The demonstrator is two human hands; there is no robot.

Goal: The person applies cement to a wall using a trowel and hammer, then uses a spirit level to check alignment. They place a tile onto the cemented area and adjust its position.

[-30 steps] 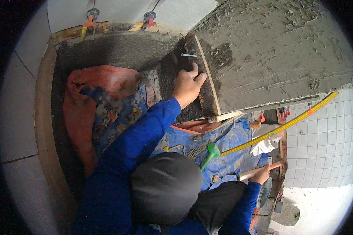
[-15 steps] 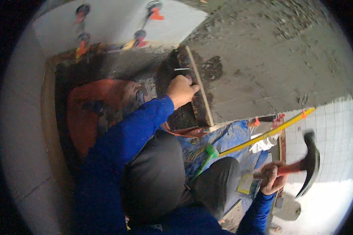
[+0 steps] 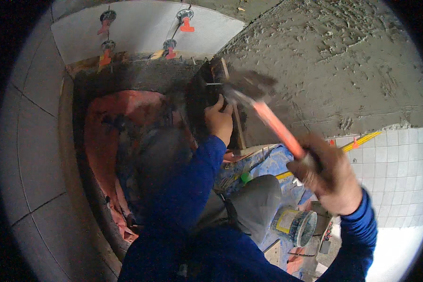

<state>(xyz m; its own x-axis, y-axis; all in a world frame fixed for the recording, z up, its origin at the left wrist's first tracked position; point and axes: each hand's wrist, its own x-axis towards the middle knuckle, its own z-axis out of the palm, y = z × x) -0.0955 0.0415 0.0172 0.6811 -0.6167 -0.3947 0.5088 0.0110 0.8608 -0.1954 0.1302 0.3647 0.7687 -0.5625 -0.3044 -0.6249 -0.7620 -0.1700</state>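
Observation:
My right hand, smeared by motion, is closed round a claw hammer's orange handle, low right of centre. The blurred dark head is up beside a pale wooden strip along the cement edge. My left hand rests with thumb and forefinger apart against dark wet material at that strip, just below a horizontal nail. Where the nail meets the strip is partly hidden by blur.
Rough grey cement spans the upper right. Red clips sit on the upper tile. A pink sheet lines the dark recess. A bucket, blue sheet and yellow level lie lower right, near my knee.
My right hand has raised the hammer from low right and swung it leftward, its head now by the nail. My left hand stays at the strip. The view has shifted slightly.

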